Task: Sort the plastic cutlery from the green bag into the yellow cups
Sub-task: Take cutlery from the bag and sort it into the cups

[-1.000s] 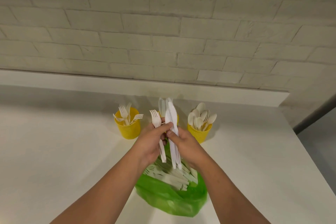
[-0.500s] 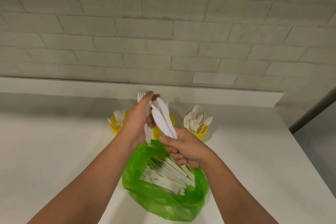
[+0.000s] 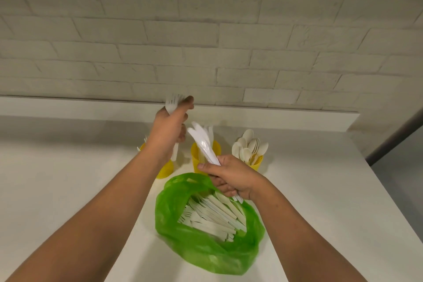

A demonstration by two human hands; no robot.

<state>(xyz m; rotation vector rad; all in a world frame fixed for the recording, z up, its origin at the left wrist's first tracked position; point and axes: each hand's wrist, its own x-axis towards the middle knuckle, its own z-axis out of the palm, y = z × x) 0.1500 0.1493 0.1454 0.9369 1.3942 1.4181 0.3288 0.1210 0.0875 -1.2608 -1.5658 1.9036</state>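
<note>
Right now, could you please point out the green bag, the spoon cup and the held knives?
green bag [image 3: 206, 252]: head view, front wall.
spoon cup [image 3: 258, 163]: head view, yellow side.
held knives [image 3: 202, 144]: head view, mid-blade.

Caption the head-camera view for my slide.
Left hand holds a plastic fork near the fork cup; right hand grips knives over the open green bag.

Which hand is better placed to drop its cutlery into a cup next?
Left, likely: the left hand holds a fork upright, handle down, above the left cup; the right hand holds knives tilted, blades toward the middle cup.
</note>
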